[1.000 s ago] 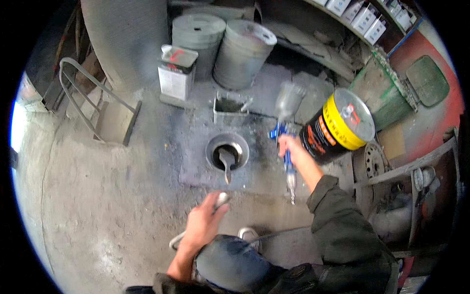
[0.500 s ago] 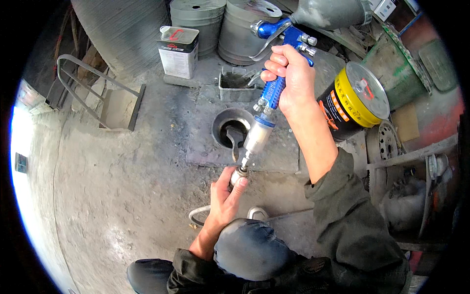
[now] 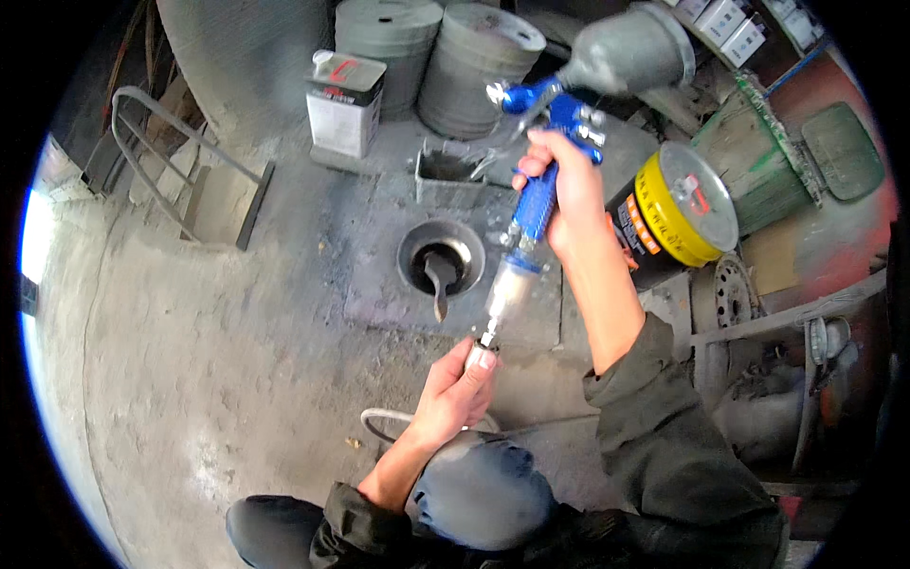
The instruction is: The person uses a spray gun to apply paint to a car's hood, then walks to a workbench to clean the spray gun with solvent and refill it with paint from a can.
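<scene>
My right hand (image 3: 578,194) is wrapped round the grip of a blue spray gun (image 3: 536,204). A grey paint cup (image 3: 627,52) sits on the gun's top, off to the far right. Below the grip hangs a cloudy clear air filter (image 3: 513,284) ending in a metal plug. Just under it, my left hand (image 3: 453,394) is closed on a metal hose coupler (image 3: 482,357). Plug and coupler meet in line; whether they are locked I cannot tell. A pale air hose (image 3: 379,414) loops out beneath the left hand.
A metal bowl (image 3: 409,267) with a dark scraper-like tool stands beyond my left hand. Behind it are a grey tub (image 3: 447,192), a rectangular can (image 3: 341,123) and metal drums. Right lies a yellow-and-black pail (image 3: 654,223); left, a long-handled dustpan (image 3: 223,209).
The view has shifted slightly. My left hand has moved right and turned, its fingers now wrapped further round the coupler. The spray gun stays in my right hand, its cup now more fully in view.
</scene>
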Available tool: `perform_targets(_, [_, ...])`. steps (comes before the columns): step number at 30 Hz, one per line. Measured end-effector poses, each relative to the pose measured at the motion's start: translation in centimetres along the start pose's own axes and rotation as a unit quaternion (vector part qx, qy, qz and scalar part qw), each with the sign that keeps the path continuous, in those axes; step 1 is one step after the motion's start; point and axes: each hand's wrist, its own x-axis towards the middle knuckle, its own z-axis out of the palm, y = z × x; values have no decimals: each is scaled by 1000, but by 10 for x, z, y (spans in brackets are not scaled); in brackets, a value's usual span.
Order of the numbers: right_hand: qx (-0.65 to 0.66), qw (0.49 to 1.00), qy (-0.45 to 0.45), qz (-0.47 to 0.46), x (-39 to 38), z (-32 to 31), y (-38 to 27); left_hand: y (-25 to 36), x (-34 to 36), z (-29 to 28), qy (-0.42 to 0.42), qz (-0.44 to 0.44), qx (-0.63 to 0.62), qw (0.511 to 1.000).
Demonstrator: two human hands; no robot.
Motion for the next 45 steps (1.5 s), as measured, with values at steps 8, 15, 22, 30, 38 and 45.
perform_targets(8, [-2, 1000, -21, -20, 15, -72, -30, -16, 29, -5, -175, -100, 155, 967])
perform_targets(15, [-175, 955, 179, -160, 16, -114, -59, -85, 57, -108, -234, -54, 563, 791])
perform_targets(22, [-178, 957, 172, -154, 8, -128, -48, -135, 34, -156, -201, 6, 573, 794])
perform_targets(30, [-207, 947, 191, -152, -7, -130, -39, -117, 30, -135, -191, -40, 632, 750])
perform_targets(38, [-222, 944, 185, -159, -2, -125, -26, -148, 31, -148, -195, -15, 643, 741])
perform_targets(45, [-229, 944, 167, -168, -5, -124, -26, -141, 31, -139, -186, -41, 654, 732])
